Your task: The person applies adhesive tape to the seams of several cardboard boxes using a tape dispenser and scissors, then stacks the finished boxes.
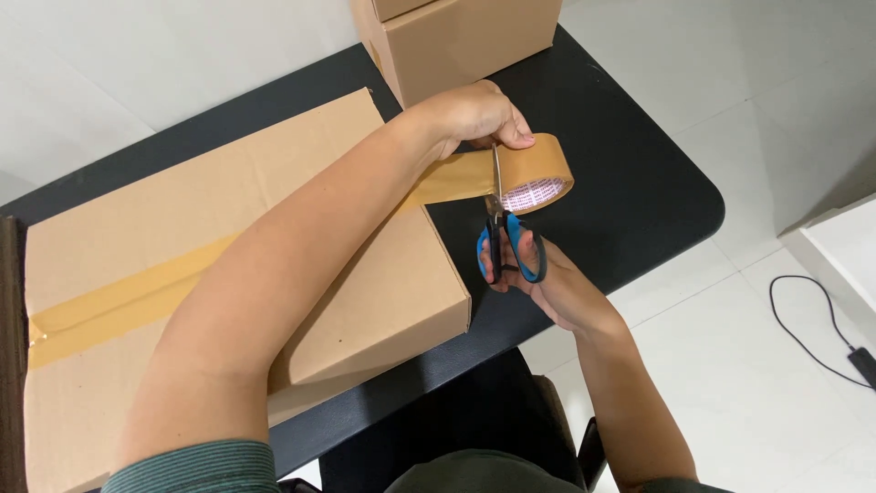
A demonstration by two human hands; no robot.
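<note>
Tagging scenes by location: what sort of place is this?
Probably a home or small office packing spot: black table on a white tile floor, cardboard boxes, tape roll being cut with scissors.

Bright, even indoor light falls from above, with soft shadows under the forearms on the cardboard box (228, 274). The picture is sharp; the black table (630, 173) shows a faint sheen.

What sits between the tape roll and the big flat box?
In the head view, a pulled-out strip of brown tape spans from the tape roll to the box; the scissors cross it near the roll.
</note>
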